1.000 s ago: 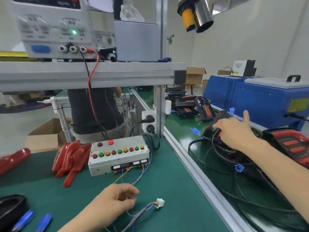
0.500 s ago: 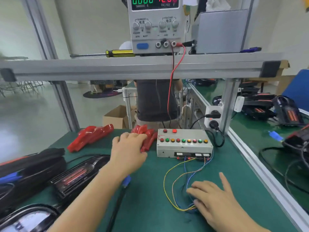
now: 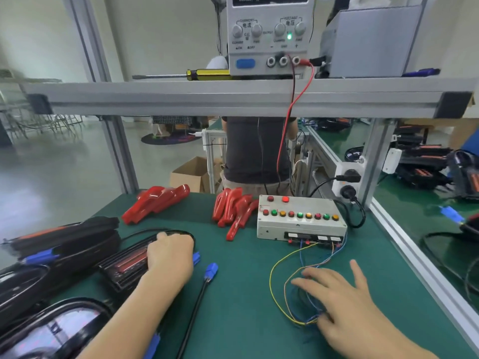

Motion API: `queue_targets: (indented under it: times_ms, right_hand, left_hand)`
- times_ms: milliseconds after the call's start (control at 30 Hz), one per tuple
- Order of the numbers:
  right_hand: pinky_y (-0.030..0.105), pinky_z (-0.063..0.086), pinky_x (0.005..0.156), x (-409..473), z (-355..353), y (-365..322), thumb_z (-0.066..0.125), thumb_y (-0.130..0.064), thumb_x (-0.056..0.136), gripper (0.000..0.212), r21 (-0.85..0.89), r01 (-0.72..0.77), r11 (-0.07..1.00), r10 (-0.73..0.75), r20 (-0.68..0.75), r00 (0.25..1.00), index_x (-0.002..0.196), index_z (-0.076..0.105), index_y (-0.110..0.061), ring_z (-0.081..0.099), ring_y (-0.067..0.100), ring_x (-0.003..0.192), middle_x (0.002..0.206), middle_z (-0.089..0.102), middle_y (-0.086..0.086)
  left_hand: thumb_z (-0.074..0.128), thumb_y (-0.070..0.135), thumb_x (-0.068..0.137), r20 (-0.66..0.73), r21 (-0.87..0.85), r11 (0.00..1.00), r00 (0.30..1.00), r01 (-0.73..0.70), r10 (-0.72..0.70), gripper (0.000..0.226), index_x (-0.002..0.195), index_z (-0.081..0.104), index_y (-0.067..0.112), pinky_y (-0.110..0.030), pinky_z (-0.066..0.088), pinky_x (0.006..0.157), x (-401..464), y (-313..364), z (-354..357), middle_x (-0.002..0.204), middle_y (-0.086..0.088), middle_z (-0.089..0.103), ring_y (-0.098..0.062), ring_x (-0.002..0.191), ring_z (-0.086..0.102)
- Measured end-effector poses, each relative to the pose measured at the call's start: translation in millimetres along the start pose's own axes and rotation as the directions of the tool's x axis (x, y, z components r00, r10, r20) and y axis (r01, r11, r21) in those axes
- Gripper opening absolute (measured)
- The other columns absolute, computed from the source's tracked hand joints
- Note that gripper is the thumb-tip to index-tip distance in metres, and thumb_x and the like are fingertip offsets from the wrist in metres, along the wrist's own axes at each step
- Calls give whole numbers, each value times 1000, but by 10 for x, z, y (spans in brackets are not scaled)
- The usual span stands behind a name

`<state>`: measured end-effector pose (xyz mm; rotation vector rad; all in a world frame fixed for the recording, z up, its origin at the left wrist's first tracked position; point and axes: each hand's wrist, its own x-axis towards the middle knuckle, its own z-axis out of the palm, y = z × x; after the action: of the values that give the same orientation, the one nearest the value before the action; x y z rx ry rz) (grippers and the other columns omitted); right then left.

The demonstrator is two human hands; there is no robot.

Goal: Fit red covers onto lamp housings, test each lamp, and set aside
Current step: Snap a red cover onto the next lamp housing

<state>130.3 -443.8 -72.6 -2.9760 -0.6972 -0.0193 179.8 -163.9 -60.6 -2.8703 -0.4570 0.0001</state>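
On green mat: left hand (image 3: 169,255) fingers curled over lamp housing (image 3: 124,265); right hand (image 3: 342,301) fingers flat on wires (image 3: 280,263).

Bright, even indoor light, soft and diffuse. Faint shadows only, under right hand (image 3: 347,304) on green mat (image 3: 241,294). Glossy sheen on red covers (image 3: 155,200); pale reflection across lamp housing lens (image 3: 51,332) at lower left. Wide-angle bend, frame posts leaning outward. Slight motion softness overall, corners smeared.
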Motion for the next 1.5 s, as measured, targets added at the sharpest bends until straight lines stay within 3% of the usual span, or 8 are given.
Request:
queue_targets:
  times_ms: [100, 267, 467, 700, 1067, 1200, 1333, 1500]
  right_hand:
    - [37, -34, 103, -1, -18, -32, 46, -17, 77, 77, 141, 47, 989, -50, 22, 998, 142, 24, -53, 1, -13, 137, 147, 7, -32]
    - [1, -3, 108, 29, -33, -191, 56, -22, 88, 59, 539, 85, 838, -53, -74, 996, 133, 34, -54, 7, -35, 122, 133, 15, -49]
    - [29, 48, 101, 230, -26, -446, 66, -56, 63, 68, 970, -200, -138, 49, 209, 977, 124, 54, -29, 65, 6, 110, 121, 68, -6]
    - [40, 54, 84, 501, -104, -510, 57, -47, 89, 51, 650, -231, -724, -50, 285, 957, 115, 71, -6, 67, 28, 104, 117, 68, 13]
    - [41, 55, 76, 668, 76, -612, 52, -37, 96, 39, 586, -220, -780, 134, 499, 856, 121, 59, -8, 64, 30, 96, 107, 67, 13]
    - [49, 52, 72, 684, 99, -531, 52, -27, 97, 28, 655, -173, -736, 203, 457, 866, 119, 60, -11, 63, 34, 95, 100, 68, 15]
    - [49, 54, 71, 649, 76, -372, 51, -21, 96, 23, 731, -178, -659, 240, 428, 871, 113, 61, -10, 66, 35, 96, 101, 70, 17]
    - [42, 55, 64, 585, -25, -112, 46, -15, 94, 17, 839, -156, -522, 322, 363, 875, 95, 63, -12, 70, 29, 75, 86, 73, 13]
  left_hand:
    - [51, 5, 87, -38, -31, 999, 999, -11, 10, 25, 107, 57, 20, -29, 38, 70, -12, 15, -22, 114, 0, 60, -22, 109, 56]
    - [52, 11, 88, -180, -147, 987, 983, -72, 45, 33, 119, 56, 21, -28, 37, 70, -139, 85, -127, 116, 1, 54, -21, 108, 56]
    - [64, 7, 73, -574, -280, 907, 812, -316, 106, 27, 99, 61, 14, -28, 30, 57, -540, 494, -534, 91, -1, 55, -22, 84, 57]
    - [81, 4, 46, -715, -186, 669, 566, -719, 409, 28, 69, 66, 11, -26, 35, 44, -605, 898, -419, 65, -2, 56, -20, 57, 55]
    - [59, 21, 85, -390, -100, 672, 650, -733, 652, 65, 145, 34, 17, -27, 31, 107, -740, 486, -295, 140, 3, 45, -16, 129, 41]
    - [75, 54, 23, -290, 38, 745, 707, -665, 646, 93, 113, 69, 30, -51, 55, 83, -991, -137, -303, 111, 4, 71, -20, 102, 68]
    - [32, 20, 88, -415, 131, 906, 807, -403, 420, 35, 117, 50, 27, -65, 48, 76, -1234, -718, 245, 100, -9, 74, -40, 84, 70]
    - [12, 16, 90, -409, 36, 914, 828, -404, 382, 54, 135, 21, 46, -62, 52, 62, -1229, -1053, 671, 140, 21, 33, -49, 89, 67]
